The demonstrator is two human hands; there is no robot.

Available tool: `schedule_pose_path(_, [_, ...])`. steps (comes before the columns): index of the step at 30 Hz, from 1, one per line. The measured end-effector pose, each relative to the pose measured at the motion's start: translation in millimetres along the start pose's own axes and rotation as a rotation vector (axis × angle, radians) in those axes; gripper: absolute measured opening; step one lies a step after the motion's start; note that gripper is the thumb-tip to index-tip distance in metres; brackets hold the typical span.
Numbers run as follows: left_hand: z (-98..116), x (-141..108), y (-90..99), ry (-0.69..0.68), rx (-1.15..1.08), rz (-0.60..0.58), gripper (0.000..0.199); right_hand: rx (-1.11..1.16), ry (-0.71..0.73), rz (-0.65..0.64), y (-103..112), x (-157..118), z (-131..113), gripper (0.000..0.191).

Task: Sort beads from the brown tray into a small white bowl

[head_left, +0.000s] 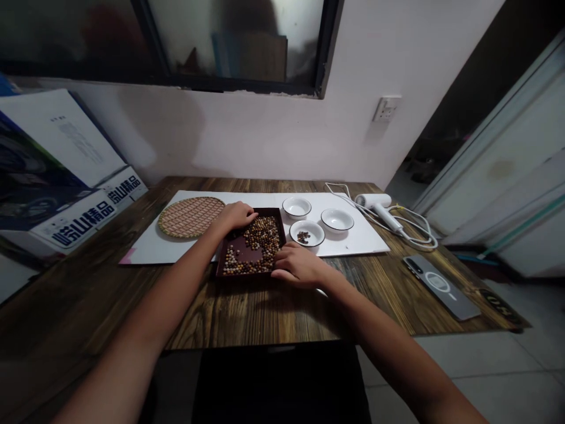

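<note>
A dark red-brown rectangular tray (pixel 250 255) holds many small round beads (pixel 263 234) in brown, tan, yellowish and dark tones. They lie thickest at the far and right side, with bare floor showing at the left and middle. My left hand (pixel 238 215) grips the tray's far left rim, fingers bent over it. At the near right corner my right hand (pixel 299 265) is closed on the rim, its thumb along the near side; its fingertips are partly hidden. Just beyond that hand, a white dark-rimmed bowl (pixel 316 240) contains several dark beads.
Two more white bowls, a far one (pixel 296 208) and a right one (pixel 337 220), stand on a white board (pixel 366 240). A round woven mat (pixel 190 217) lies left. Rightward are a white hair dryer (pixel 383 213) with cord and a grey phone (pixel 441 287). Boxes (pixel 88 215) stand left.
</note>
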State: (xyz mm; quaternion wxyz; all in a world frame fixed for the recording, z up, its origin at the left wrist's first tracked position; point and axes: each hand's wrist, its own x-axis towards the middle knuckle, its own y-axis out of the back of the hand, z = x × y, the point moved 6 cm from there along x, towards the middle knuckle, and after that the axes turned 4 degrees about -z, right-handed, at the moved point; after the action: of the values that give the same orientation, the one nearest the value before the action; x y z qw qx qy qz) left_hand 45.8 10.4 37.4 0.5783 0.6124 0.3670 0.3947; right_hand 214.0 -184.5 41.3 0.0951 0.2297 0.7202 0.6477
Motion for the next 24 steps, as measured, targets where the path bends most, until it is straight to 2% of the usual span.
schedule_pose_path(7, [0.8,-0.8,1.6,0.002,-0.002,0.014,0.048,0.004,-0.008,0.009,-9.5,4.7,0.7,0.038])
schedule_pose_path(12, [0.6,-0.2,1.8,-0.003,0.001,0.022,0.048,0.030,0.002,0.018,-3.9,2.5,-0.4,0.037])
schedule_pose_path(21, [-0.2,1.3,0.8,-0.030,0.014,0.027,0.048,0.041,-0.022,0.137,-0.2,-1.3,5.3,0.039])
schedule_pose_path(24, [0.1,0.6,2.5,-0.027,0.009,0.034,0.047,0.045,-0.046,0.256,8.4,-5.5,7.0,0.039])
